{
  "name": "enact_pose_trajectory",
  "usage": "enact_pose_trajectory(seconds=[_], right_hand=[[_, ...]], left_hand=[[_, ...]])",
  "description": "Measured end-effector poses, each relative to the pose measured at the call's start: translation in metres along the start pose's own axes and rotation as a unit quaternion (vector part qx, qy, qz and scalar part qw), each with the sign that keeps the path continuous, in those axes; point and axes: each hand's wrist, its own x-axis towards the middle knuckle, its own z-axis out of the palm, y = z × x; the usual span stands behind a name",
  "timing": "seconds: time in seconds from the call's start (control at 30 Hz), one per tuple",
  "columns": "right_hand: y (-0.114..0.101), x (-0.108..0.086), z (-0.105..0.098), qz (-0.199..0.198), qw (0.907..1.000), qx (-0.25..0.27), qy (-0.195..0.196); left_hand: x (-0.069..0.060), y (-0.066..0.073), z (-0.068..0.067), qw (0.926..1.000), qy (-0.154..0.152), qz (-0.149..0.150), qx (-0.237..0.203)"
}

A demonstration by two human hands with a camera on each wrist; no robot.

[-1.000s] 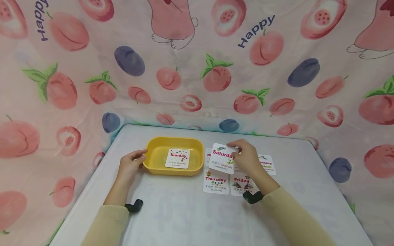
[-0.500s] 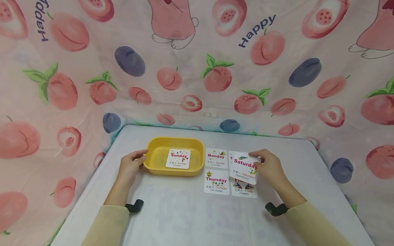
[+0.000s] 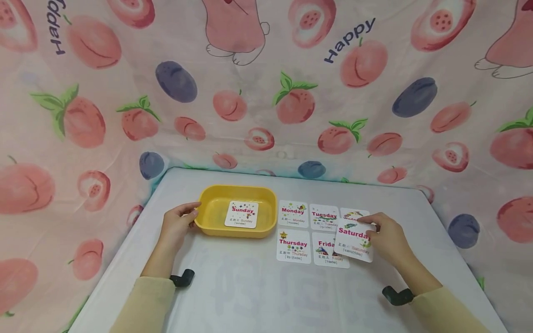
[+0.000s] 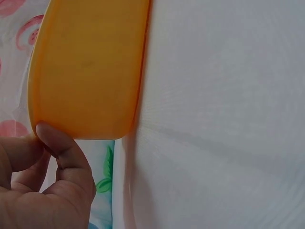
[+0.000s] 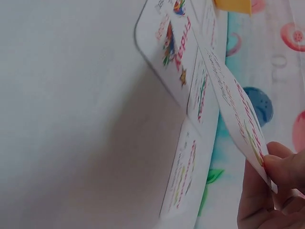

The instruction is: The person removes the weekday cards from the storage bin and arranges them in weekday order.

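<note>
My right hand (image 3: 389, 237) pinches the Saturday card (image 3: 354, 240) by its right edge, thumb on the printed face. The card is tilted above the table and covers parts of the Friday card (image 3: 325, 252) and the Wednesday card (image 3: 347, 212). In the right wrist view the Saturday card (image 5: 233, 105) appears nearly edge-on between thumb and fingers. My left hand (image 3: 176, 226) pinches the left rim of the yellow tray (image 3: 201, 222); the left wrist view shows thumb and fingers at the end of this tray (image 4: 90, 71). Inside the tray lies the Sunday card (image 3: 241, 214).
Right of the tray lie the Monday card (image 3: 293, 214), the Tuesday card (image 3: 322, 216) and, in the nearer row, the Thursday card (image 3: 294, 246). A white cloth covers the table (image 3: 250, 296). A fruit-print curtain (image 3: 250, 83) stands behind and at the sides.
My right hand has carried the Saturday card rightward and toward me, from over Monday and Tuesday to over Friday and Wednesday. The left hand and the tray have stayed in place.
</note>
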Motion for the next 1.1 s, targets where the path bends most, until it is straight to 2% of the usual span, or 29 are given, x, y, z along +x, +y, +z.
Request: enact_pose_trajectory(seconds=[0.27, 0.63, 0.77, 1.1], right_hand=[[0.026, -0.003, -0.007, 0.029, 0.9992, -0.019, -0.019], [0.044, -0.002, -0.009, 0.070, 0.9953, -0.018, -0.063], [0.050, 0.002, -0.003, 0.074, 0.9943, -0.014, -0.075], [0.054, 0.006, 0.009, 0.055, 0.9958, -0.024, -0.069]], left_hand=[[-0.001, 0.001, 0.001, 1.0000, 0.000, 0.000, 0.000], [-0.003, 0.002, 0.001, 1.0000, 0.001, -0.004, -0.001], [-0.002, 0.002, 0.000, 1.0000, 0.000, -0.001, 0.003], [-0.003, 0.002, 0.000, 1.0000, 0.001, -0.004, -0.004]])
